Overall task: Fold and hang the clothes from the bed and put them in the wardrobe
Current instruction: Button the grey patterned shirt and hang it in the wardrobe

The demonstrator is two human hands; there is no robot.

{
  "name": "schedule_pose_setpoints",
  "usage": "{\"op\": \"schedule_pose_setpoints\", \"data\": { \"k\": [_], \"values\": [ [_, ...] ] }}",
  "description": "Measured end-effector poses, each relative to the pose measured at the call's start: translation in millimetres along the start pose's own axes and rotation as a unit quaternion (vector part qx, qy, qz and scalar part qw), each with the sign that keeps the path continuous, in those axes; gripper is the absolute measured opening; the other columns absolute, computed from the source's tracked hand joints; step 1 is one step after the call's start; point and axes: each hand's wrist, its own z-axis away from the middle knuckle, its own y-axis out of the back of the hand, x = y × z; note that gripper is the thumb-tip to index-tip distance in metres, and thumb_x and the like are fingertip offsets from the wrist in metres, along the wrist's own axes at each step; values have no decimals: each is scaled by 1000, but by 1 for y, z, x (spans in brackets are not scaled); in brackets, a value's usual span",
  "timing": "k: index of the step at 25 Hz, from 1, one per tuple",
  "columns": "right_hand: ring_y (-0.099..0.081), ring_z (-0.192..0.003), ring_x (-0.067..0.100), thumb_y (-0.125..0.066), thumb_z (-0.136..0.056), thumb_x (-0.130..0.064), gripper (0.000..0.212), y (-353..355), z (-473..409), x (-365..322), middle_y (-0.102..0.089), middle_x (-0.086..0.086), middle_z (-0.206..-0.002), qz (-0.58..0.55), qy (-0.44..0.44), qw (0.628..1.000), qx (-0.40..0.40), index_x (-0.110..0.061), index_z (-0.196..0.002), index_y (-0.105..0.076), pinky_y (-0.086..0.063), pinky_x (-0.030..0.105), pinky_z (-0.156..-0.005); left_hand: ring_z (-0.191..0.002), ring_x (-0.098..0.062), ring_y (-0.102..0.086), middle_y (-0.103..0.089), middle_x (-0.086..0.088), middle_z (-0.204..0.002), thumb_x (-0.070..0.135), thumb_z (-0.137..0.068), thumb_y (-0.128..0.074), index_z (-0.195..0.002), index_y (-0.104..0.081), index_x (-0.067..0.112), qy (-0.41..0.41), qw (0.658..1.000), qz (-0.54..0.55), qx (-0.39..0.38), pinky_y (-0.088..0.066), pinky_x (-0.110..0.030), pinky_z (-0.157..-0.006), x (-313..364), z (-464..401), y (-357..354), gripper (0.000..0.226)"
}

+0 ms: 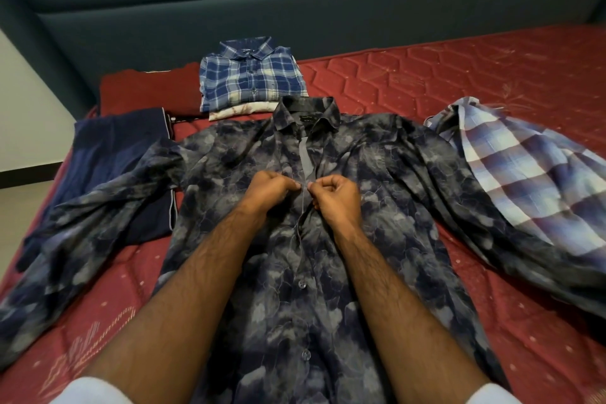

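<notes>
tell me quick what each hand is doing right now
Left hand: closed, pinching the placket of the dark patterned shirt.
Right hand: closed, pinching the same shirt's opposite front edge.

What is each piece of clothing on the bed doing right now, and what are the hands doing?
Dark blue-grey patterned shirt: spread flat, collar open, lower buttons done.
Blue plaid shirt: folded, stacked on a folded cream garment.
Light blue-and-purple checked shirt: unfolded, crumpled.
Navy trousers: lying flat, partly under a sleeve.
Left hand: pinching the placket.
Right hand: pinching the placket.
</notes>
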Motion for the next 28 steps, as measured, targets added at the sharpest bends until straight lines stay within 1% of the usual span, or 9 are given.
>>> {"op": "schedule_pose_setpoints", "data": {
  "k": [2, 3, 5, 8, 12, 17, 22, 25, 28],
  "values": [
    [-67, -68, 9, -76, -82, -36, 14, -3, 3, 0, -72, -8, -73, 60, 8, 998, 20, -23, -84, -70, -55, 33, -65, -64, -6, -63, -73, -10, -95, 9, -84, -75, -104, -74, -4, 3, 1000, 25, -1, -42, -9, -44, -1, 2, 0, 23],
    [-67, -70, 8, -75, -83, -39, 15, -4, 5, -1, -71, -10, -74, 85, 13, 996, 21, -26, -86, -70, -55, 31, -66, -63, -3, -66, -74, -7, -90, 7, -85, -75, -99, -75, -2, 1, 999, 34, -5, -42, -7, -44, -2, 2, -1, 17],
    [-67, -74, 6, -74, -85, -41, 15, -4, 6, 1, -71, -13, -77, 107, 27, 994, 7, -28, -91, -71, -55, 31, -68, -72, -8, -71, -75, -8, -85, 4, -84, -74, -88, -77, 3, -4, 999, 48, -11, -46, -8, -50, -3, 3, -1, 5],
    [-68, -77, 7, -75, -88, -38, 14, -4, 5, 2, -71, -13, -80, 102, 39, 994, -14, -27, -96, -72, -59, 35, -74, -75, -10, -68, -75, -12, -87, 4, -86, -73, -81, -76, 7, -12, 998, 61, -7, -49, -8, -53, -5, 4, -2, 7],
    [-69, -78, 6, -74, -90, -39, 12, -3, 7, 4, -72, -13, -82, 96, 53, 994, -8, -29, -96, -72, -60, 38, -77, -74, -19, -66, -75, -24, -96, 10, -86, -74, -95, -76, -5, -9, 999, 44, 4, -52, -20, -56, -6, 5, -4, 18],
    [-71, -79, 11, -67, -90, -34, 13, -1, 8, 7, -75, -10, -82, 32, 72, 996, -30, -27, -93, -77, -61, 44, -78, -69, -13, -68, -76, -14, -89, 11, -85, -76, -103, -76, -4, 11, 998, 56, 5, -52, -15, -51, -4, 2, -2, 23],
    [-71, -82, 3, -74, -90, -17, 8, 2, 8, 6, -77, -9, -86, -3, 106, 993, -48, -22, -94, -80, -59, 27, -78, -64, -11, -59, -70, -12, -88, 10, -85, -76, -111, -71, -9, 23, 997, 73, 15, -43, -11, -41, -2, 4, -2, 32],
    [-68, -71, -1, -65, -93, -8, 16, 4, 8, 4, -77, -5, -84, -50, 71, 994, -60, -15, -96, -80, -53, 19, -66, -69, -17, -63, -71, -15, -90, 12, -84, -78, -113, -68, -9, 36, 996, 78, 16, -52, -19, -52, -3, 2, -3, 38],
    [-68, -71, 3, -62, -91, 0, 23, 9, 5, 4, -78, -2, -85, -50, 69, 992, -97, -16, -94, -79, -53, 20, -66, -66, -17, -64, -69, -12, -83, 13, -84, -78, -108, -70, -7, 36, 996, 80, 18, -52, -24, -56, -3, 2, -4, 33]
  ]
}}
